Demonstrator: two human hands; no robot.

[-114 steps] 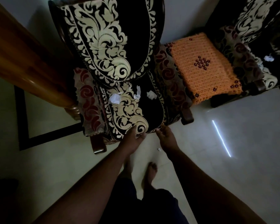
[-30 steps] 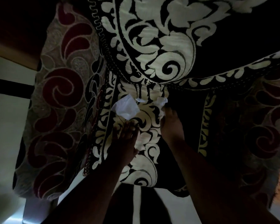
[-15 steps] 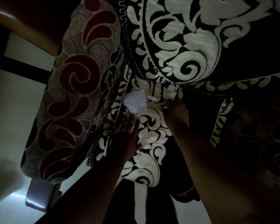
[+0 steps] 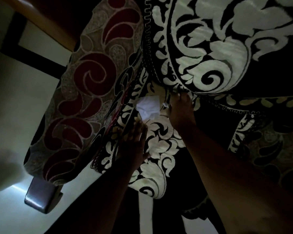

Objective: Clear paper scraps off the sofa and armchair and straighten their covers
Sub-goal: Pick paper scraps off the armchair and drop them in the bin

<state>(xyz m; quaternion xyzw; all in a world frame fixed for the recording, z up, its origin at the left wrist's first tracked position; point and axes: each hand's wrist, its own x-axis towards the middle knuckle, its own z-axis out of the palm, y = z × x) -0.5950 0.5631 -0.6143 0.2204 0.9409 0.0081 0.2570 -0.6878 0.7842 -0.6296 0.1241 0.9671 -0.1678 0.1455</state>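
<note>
The armchair's black cover with cream scrolls [image 4: 159,149] fills the view in dim light. A crumpled white paper scrap [image 4: 148,107] lies on the seat near the crease under the backrest. My left hand [image 4: 135,141] rests flat on the seat cover, its fingertips just below that scrap, holding nothing. My right hand [image 4: 181,108] is at the crease to the right of the scrap, fingers curled. A small white scrap [image 4: 165,104] peeks out at its thumb side.
The padded left armrest [image 4: 85,98] with red swirls stands left of the seat, over a dark chair leg [image 4: 39,198] on the pale floor [image 4: 15,115]. A wooden rail [image 4: 41,19] crosses the top left. The right armrest [image 4: 277,149] lies in shadow.
I have leaned in closer to the seat. My right hand has moved up to the crease and closed over a small scrap; my left hand has slid up below the big scrap.
</note>
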